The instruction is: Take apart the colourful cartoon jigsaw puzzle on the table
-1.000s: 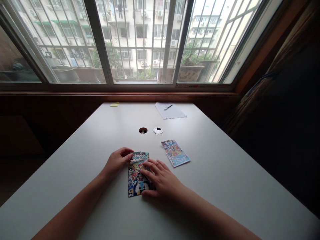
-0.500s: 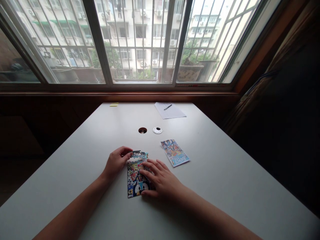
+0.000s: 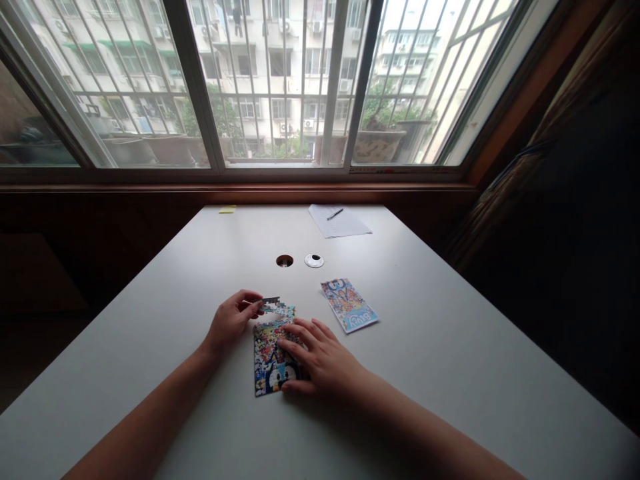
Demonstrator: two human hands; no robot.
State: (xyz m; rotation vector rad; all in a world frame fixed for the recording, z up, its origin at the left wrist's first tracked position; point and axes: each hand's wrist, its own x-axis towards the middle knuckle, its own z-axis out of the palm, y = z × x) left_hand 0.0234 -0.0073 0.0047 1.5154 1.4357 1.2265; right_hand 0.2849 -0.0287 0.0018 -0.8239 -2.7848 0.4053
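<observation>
R hand [image 3: 323,357] covering pt of puzzle [image 3: 270,350] | L hand [image 3: 231,325] hiding end of strip [image 3: 271,302] | forearms [image 3: 425,418] being cut by btm edge

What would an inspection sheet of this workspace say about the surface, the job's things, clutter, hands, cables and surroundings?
Surface: white table, round hole in it.
Job's things: jigsaw puzzle; strip of pieces askew at its far edge; printed picture sheet apart, to the right.
Clutter: paper with pen on it; yellow note; round cover beside the hole.
Hands: left hand pinches the strip; right hand rests on the puzzle, fingers spread.
Cables: nothing seen; the hole's inside is unclear.
Surroundings: barred window ahead; apparently a curtain at right.
</observation>
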